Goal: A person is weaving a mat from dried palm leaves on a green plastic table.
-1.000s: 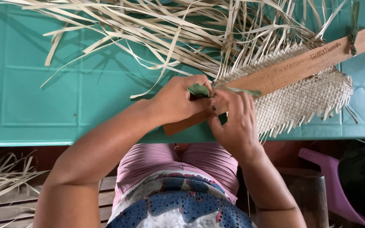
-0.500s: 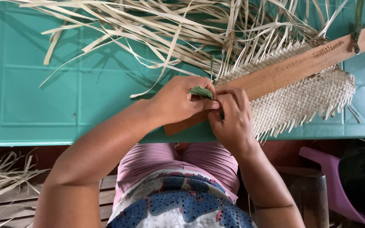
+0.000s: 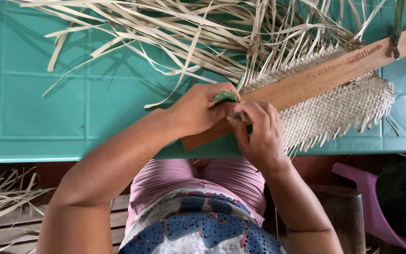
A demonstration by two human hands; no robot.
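Observation:
A pale woven mat of flat straw strips lies on the teal table, pinned under a long wooden slat that runs diagonally up to the right. At the mat's left end my left hand pinches a small green strip between thumb and fingers. My right hand meets it there, fingers curled on the same green strip and the mat's edge. The strip's lower part is hidden by my fingers.
Loose straw strips fan out across the back of the table from the mat. More straw lies on the floor at lower left. A purple plastic chair stands at lower right, beside a dark wooden post.
Both hands stay at the mat's left end. The green strip has been folded in tighter between my fingers and my right hand has shifted slightly left.

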